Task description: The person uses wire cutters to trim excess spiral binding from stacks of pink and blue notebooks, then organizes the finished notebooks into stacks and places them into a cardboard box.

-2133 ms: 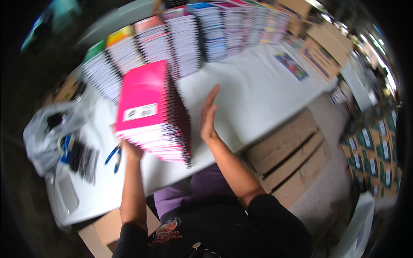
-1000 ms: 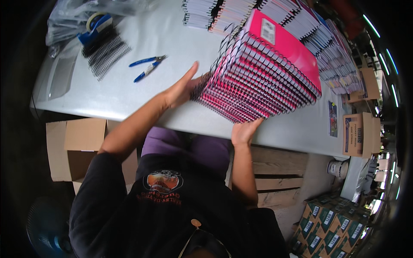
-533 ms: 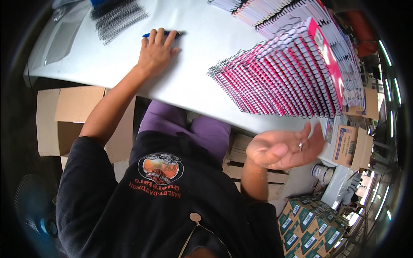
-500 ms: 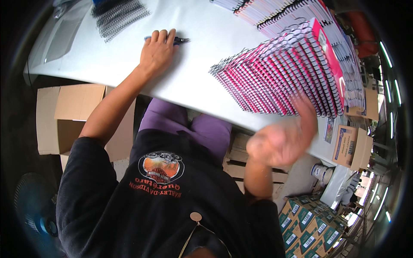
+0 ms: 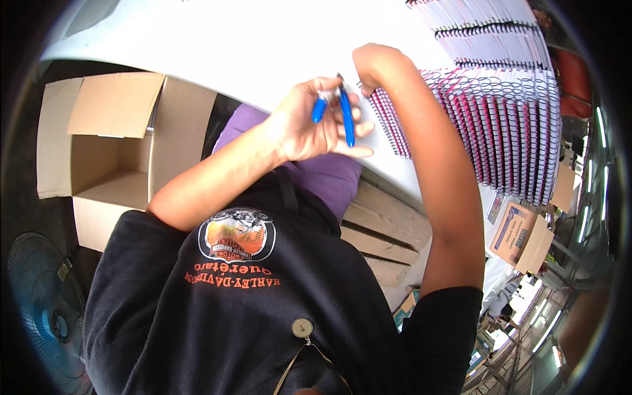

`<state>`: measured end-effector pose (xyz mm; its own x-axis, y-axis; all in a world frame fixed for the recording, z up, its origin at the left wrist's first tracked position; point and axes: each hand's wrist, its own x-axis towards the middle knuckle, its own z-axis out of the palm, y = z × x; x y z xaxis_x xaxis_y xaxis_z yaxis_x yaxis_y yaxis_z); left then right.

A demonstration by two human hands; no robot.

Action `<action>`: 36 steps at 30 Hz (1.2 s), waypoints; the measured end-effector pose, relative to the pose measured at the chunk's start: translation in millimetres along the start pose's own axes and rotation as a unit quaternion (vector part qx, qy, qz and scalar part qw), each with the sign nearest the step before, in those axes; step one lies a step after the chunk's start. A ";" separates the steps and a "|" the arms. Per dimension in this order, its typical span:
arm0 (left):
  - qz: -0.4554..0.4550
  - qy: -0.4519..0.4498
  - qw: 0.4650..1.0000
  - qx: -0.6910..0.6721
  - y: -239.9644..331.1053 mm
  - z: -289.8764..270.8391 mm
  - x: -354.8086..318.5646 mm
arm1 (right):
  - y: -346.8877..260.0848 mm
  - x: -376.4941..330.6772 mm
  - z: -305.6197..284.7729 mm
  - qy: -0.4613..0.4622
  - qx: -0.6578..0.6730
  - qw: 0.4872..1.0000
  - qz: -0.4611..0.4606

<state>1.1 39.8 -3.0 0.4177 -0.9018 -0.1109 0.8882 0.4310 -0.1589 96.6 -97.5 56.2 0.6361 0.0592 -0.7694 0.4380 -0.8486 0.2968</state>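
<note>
My left hand (image 5: 309, 122), palm turned up over the table's near edge, holds small pliers with blue handles (image 5: 347, 117). The handles are spread, and some of my fingers stretch out past them. My right hand (image 5: 380, 66) reaches over to the left end of a row of spiral-bound notebooks (image 5: 487, 125) with pink and white edges and dark wire coils. One of its fingers points down beside the coils. The other fingers are hidden behind the hand, so its grip does not show.
More spiral-bound notebooks (image 5: 487, 39) stand farther back on the white table (image 5: 263, 46). An open cardboard box (image 5: 112, 158) sits below at left, near a fan (image 5: 52, 316). A wooden pallet (image 5: 382, 227) lies under the table. Another carton (image 5: 517, 230) is at right.
My left hand has lifted the pliers off the table, bringing them nearer and turning palm up. My right hand has moved from the near side of the notebooks to their left end. The view has shifted.
</note>
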 end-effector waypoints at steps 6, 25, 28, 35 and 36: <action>-0.052 0.087 0.993 0.062 -35.9 -14.2 10.8 | 6.3 0.5 -7.3 -0.032 0.050 0.998 -0.026; -0.025 0.167 0.945 0.280 -38.1 -4.2 22.5 | 10.4 16.6 -1.4 -0.033 0.010 0.999 0.008; -0.039 0.137 0.937 0.319 -30.9 -6.2 26.4 | 11.2 19.7 -1.4 -0.048 -0.012 0.999 0.003; -0.023 0.172 0.935 0.308 -26.6 0.8 28.0 | 9.8 14.6 -6.1 -0.038 0.042 0.997 0.046; -0.020 0.184 0.934 0.305 -27.4 2.0 27.4 | 10.0 16.0 -4.9 -0.042 0.046 0.997 0.053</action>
<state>-11.4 3.2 0.3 0.3874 -0.7965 -0.4643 0.8922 0.1972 0.4063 114.4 -102.4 49.6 0.6191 -0.0738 -0.7819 0.3089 -0.8924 0.3288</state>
